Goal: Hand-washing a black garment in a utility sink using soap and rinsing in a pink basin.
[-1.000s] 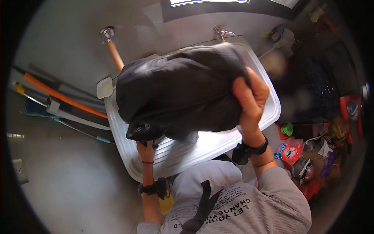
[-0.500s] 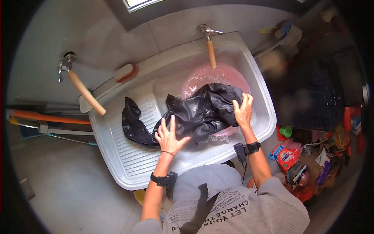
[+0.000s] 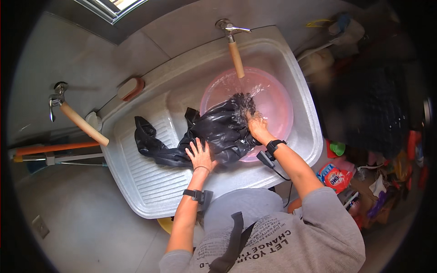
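A wet, shiny black garment (image 3: 216,132) lies bunched across the sink, partly over the pink basin (image 3: 283,109) and partly on the ridged washboard. My right hand (image 3: 258,128) grips its right part inside the basin; the fingertips are partly hidden by cloth and splashing. Water from the hose (image 3: 236,60) on the right tap (image 3: 230,29) falls onto the cloth beside that hand. With fingers spread, my left hand (image 3: 200,157) rests flat on the garment's near side. One narrow end of the cloth curls leftward over the washboard ridges (image 3: 150,184).
A second tap (image 3: 57,96) with a hose (image 3: 84,123) hangs over the sink's left end. On the back rim sits a scrubbing brush (image 3: 131,89). Right of the sink are a red detergent packet (image 3: 336,177), a green cup (image 3: 337,149) and piled bags. Long handles (image 3: 59,149) lean at left.
My right hand has moved left and inward with the garment's right part, bringing it under the running water. The left hand now lies flatter on the cloth. The view has shifted slightly.
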Action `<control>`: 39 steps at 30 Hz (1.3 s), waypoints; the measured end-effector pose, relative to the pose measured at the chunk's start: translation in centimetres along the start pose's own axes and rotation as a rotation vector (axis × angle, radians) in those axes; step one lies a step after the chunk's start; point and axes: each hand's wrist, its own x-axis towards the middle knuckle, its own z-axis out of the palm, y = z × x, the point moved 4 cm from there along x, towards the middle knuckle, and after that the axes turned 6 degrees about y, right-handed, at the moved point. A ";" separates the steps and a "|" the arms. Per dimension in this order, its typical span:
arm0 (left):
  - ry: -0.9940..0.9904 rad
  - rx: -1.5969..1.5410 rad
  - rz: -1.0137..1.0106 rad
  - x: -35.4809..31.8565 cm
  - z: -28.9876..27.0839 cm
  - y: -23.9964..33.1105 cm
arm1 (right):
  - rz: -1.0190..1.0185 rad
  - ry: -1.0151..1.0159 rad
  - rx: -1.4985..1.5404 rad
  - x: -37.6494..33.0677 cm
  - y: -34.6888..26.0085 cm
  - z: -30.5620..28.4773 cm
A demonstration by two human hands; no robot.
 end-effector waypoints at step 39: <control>0.385 -2.646 0.301 -2.7 -7.5 -12.2 | -0.405 0.167 1.194 -8.2 -24.7 -26.3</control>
